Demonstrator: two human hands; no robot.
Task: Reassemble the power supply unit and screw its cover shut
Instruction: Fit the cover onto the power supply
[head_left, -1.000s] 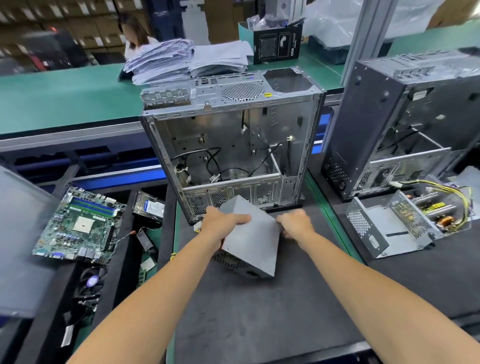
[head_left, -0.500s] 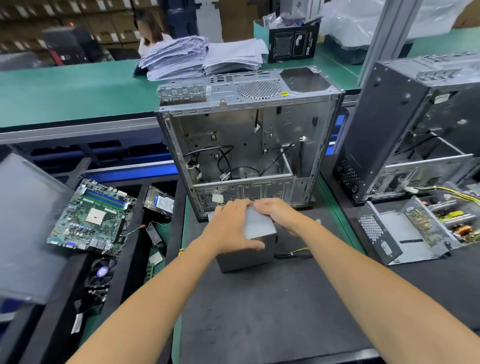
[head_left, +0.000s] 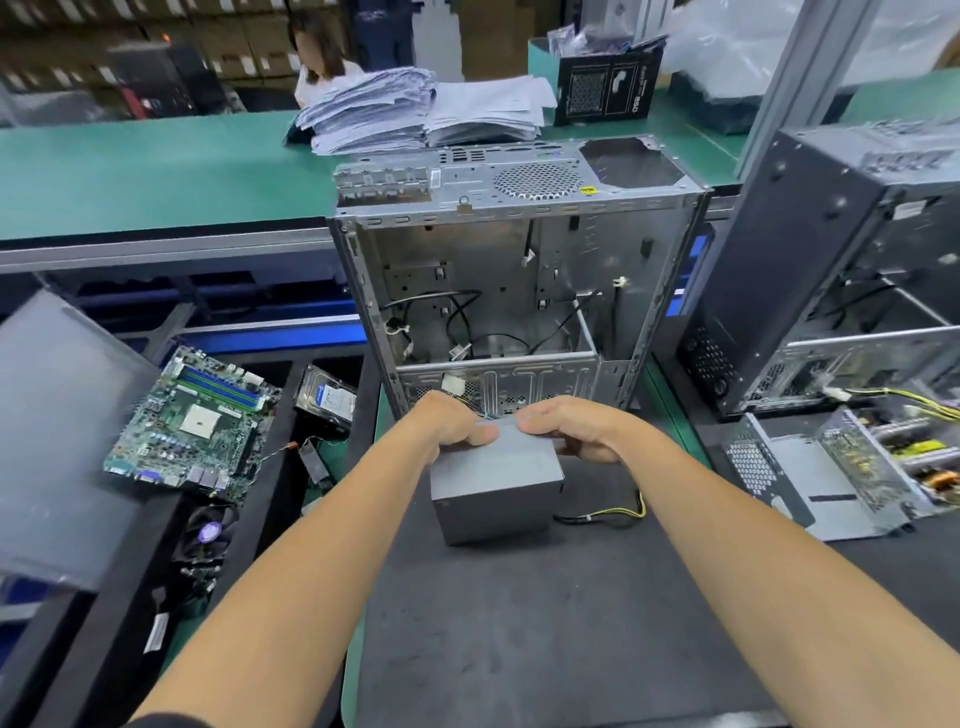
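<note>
A grey metal power supply unit (head_left: 496, 483) stands on the black mat (head_left: 545, 623) in front of an open, empty silver computer case (head_left: 514, 291). My left hand (head_left: 452, 421) grips its top far left edge. My right hand (head_left: 571, 426) holds the top far right edge. A bundle of yellow and black wires (head_left: 613, 512) trails from the unit to the right. A second power supply (head_left: 841, 467) lies opened at the right, its circuit board exposed.
A green motherboard (head_left: 192, 421), a hard drive (head_left: 330, 400) and a fan (head_left: 205, 535) lie at the left. A black computer case (head_left: 831, 260) stands at the right. Paper stacks (head_left: 421, 106) sit on the green bench behind, where a person sits.
The power supply unit has been turned from a tilted pose to standing flat on the mat. Both hands shifted to its far top edge. The wires now show at its right.
</note>
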